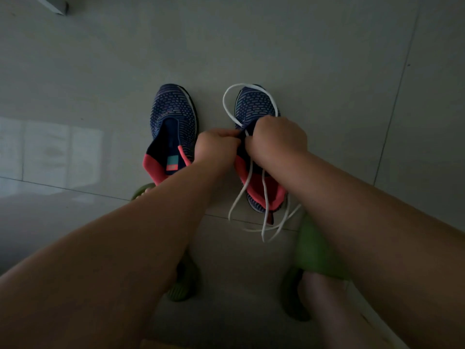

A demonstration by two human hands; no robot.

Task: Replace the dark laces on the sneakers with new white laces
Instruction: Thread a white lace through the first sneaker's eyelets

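Observation:
Two navy knit sneakers with pink heel linings stand side by side on the grey tiled floor, toes pointing away. The left sneaker (174, 127) has no lace in it. A white lace (251, 180) runs through the right sneaker (254, 104), looping over its toe and trailing past its heel onto the floor. My left hand (216, 147) pinches the right sneaker's left edge at the eyelets. My right hand (275, 141) is curled over the shoe's tongue area and grips the white lace there. The eyelets are hidden under my hands.
My feet in green slippers (314, 250) stand just behind the sneakers. A grey bar (54, 5) shows at the top left corner. Bare floor tiles (339, 71) lie around the shoes. No dark laces are in view.

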